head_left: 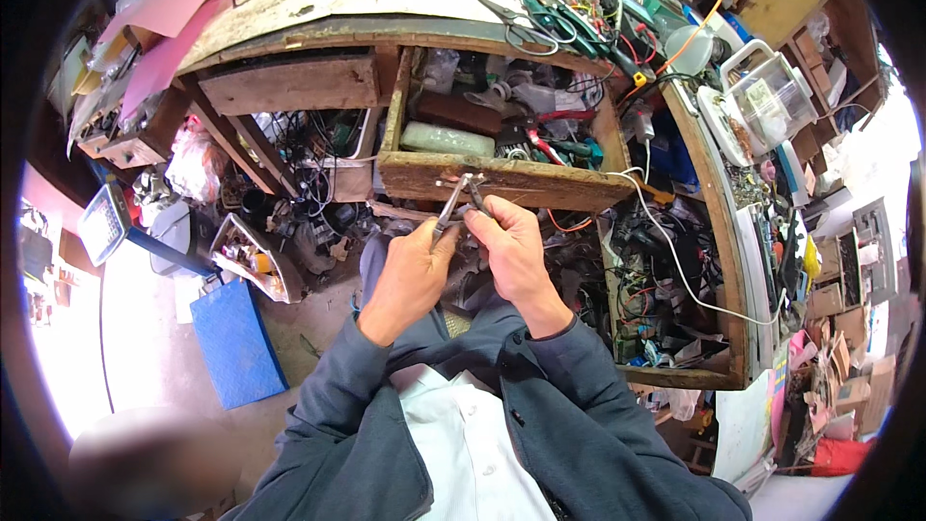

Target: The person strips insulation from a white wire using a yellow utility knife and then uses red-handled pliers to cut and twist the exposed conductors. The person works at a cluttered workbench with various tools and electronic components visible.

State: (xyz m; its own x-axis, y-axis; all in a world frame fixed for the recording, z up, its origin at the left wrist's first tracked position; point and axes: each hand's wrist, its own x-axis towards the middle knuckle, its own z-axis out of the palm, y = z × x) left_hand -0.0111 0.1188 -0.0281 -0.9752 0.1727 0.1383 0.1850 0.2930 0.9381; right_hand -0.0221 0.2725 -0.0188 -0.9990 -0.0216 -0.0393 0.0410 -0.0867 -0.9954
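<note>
My left hand [409,275] is closed around a slim, silvery metal tool [450,206] that points up and away from me. Close beside it, my right hand [516,256] pinches a short dark tool [476,197]; its exact kind is too small to make out. The tips of both tools come together just in front of the pulled-out wooden drawer [540,185]. Whether a small piece sits between the tips cannot be seen clearly. Inside the drawer lie a brown block [455,116], a pale wrapped block [447,140] and a red-handled tool [542,147].
Scissors [526,27], green-handled tools and wires crowd the bench top [338,0]. A white cable [675,265] hangs over an open compartment of tangled wires on the right. Left on the floor stand a scale with a blue platform [236,342] and a bin [256,260].
</note>
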